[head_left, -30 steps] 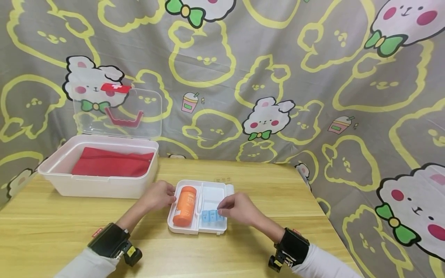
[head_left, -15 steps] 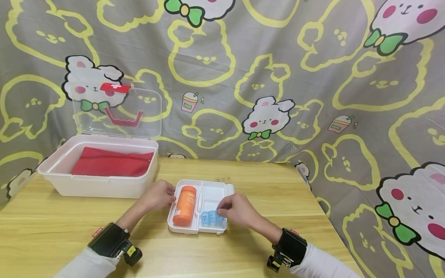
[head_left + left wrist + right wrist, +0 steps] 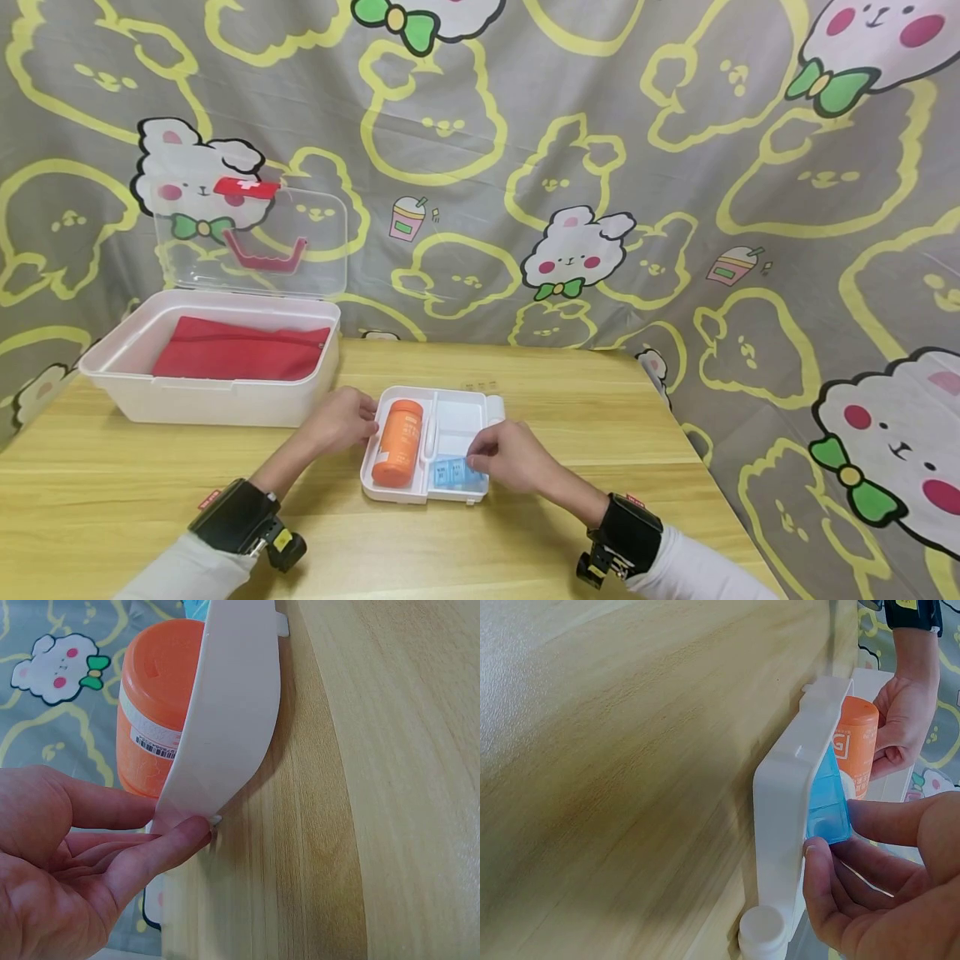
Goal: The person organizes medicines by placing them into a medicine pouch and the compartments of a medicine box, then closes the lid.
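A white divided plastic case lies on the table between the hands. An orange bottle lies in its left compartment. My left hand pinches the case's left edge, thumb and forefinger at its corner in the left wrist view. A translucent blue pill organizer with several lidded cells is at the front right compartment. My right hand holds the organizer's right end between thumb and fingers; in the right wrist view the organizer tilts just inside the case's wall.
Behind the left hand stands a white box with its clear lid raised and a red pouch inside. A small white cylinder sits against the case's right side. A small clear piece lies behind the case. A patterned curtain hangs behind.
The right hand has tilted the blue pill organizer and shifted it slightly down and toward the front of its compartment. The left hand stays at the case's edge.
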`<state>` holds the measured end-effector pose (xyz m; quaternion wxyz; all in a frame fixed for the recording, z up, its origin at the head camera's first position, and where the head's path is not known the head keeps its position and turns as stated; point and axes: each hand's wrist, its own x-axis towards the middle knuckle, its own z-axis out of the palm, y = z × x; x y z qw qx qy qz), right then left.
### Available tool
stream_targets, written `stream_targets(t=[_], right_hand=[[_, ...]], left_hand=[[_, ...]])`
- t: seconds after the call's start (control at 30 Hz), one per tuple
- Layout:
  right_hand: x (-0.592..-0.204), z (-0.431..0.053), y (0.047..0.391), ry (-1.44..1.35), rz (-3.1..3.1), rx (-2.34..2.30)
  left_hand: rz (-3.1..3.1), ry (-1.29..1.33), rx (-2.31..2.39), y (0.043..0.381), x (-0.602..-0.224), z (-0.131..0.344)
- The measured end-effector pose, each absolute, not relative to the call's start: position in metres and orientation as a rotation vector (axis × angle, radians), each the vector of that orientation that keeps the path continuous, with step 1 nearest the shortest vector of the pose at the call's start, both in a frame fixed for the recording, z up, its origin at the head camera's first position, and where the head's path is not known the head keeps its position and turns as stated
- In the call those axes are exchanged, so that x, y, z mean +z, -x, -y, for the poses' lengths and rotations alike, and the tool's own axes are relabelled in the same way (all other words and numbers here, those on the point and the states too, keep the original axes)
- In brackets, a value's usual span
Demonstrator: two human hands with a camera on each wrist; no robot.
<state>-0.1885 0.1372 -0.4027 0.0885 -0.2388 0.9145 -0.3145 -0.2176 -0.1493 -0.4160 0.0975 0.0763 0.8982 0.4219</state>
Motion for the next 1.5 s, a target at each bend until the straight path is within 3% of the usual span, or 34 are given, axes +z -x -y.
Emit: stream_targets(t=[1.13, 1.5], right_hand=[[-0.407, -0.138, 0.19, 0.746, -2.733, -0.92], [-0.405, -0.146, 0.208, 0.629, -2.957, -0.973]], left_hand=[[-2.641, -0.193, 1.257, 0.218, -0.415, 0.15], [-2.649, -0.193, 1.257, 0.219, -0.417, 0.15]])
